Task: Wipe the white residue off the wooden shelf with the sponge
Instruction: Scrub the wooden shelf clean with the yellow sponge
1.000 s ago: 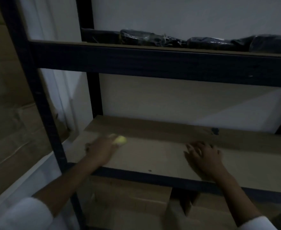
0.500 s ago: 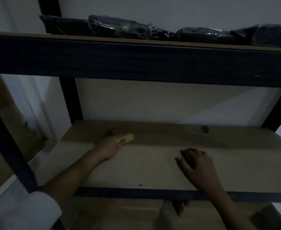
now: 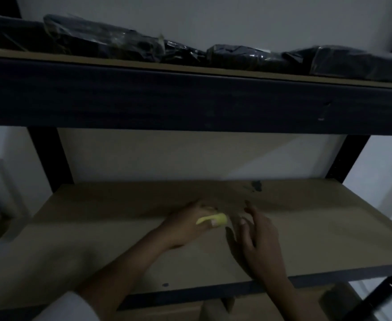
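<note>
The wooden shelf (image 3: 317, 230) is a brown board in a dark metal rack, dimly lit. My left hand (image 3: 187, 224) grips a small yellow sponge (image 3: 213, 220) and holds it against the board near its middle. My right hand (image 3: 258, 239) rests on the board just right of the sponge, fingers spread and loosely bent, holding nothing. No white residue shows in this dim light. A dark smudge (image 3: 255, 185) marks the board at the back, near the wall.
The upper shelf (image 3: 190, 98) hangs low over the board and carries several black plastic-wrapped bundles (image 3: 111, 42). Dark uprights (image 3: 51, 156) stand at the back corners. A white wall lies behind. Cardboard boxes (image 3: 213, 309) sit below the board.
My left hand has slid the sponge to the right along the board, toward my right hand. The right hand's fingers have spread and it sits close beside the sponge. The view has shifted left and closer.
</note>
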